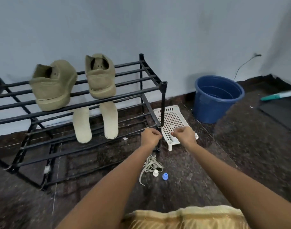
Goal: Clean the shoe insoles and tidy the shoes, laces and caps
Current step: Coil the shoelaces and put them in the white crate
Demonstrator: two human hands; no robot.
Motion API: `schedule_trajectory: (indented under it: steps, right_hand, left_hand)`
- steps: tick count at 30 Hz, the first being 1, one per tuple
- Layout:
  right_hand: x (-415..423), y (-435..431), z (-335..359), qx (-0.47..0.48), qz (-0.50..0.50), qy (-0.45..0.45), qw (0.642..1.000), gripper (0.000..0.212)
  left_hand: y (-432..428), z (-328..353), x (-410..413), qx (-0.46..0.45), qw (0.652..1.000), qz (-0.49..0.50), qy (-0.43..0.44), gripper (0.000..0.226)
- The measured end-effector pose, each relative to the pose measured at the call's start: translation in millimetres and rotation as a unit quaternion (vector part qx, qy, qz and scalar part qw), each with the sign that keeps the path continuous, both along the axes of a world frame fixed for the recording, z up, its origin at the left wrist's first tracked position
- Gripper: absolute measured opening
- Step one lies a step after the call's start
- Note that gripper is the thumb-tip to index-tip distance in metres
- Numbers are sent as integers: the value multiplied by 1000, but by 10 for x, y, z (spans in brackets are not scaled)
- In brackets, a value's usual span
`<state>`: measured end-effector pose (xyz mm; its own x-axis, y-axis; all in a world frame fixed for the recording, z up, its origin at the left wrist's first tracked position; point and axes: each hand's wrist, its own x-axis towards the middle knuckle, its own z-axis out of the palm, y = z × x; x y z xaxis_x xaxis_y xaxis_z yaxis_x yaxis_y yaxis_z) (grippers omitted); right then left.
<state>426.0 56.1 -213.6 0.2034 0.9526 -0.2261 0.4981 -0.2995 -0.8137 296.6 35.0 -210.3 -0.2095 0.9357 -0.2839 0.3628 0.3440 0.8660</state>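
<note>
L hand & R hand by rack post, grips curled, contents unclear; laces below.

No text, label, brand or number can be read anywhere; shoes, insoles, laces, caps, bucket, basket all carry no legible print

Left hand and right hand curl their fingertips on either side of a black shoe rack's corner post; anything pinched is too small to see. Just below the hands lie tangled laces, a white cap and a blue cap. Left of the hands are two insoles, with olive shoes above.
</note>
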Motion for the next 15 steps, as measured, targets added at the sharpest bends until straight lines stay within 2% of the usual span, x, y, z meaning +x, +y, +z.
schedule_trajectory:
  steps: [3, 8, 11, 15]
  right_hand:
    - [241, 187, -418, -35, -48, 12, 998, 19]
    - [600, 514, -1129, -88, -159, 32, 983, 19]
    - [707, 707, -1506, -124, -224, 64, 965, 28]
    - [706, 879, -1855, -161, -291, 147, 931, 42]
  left_hand:
    - [257, -406, 267, -46, 998, -33, 7, 17]
    - [637, -1071, 622, -132, 989, -69, 20, 45]
    - [817, -1373, 778, -173, 984, -43, 8, 55]
    - [1036, -1666, 888, -195, 980, 31, -21, 53]
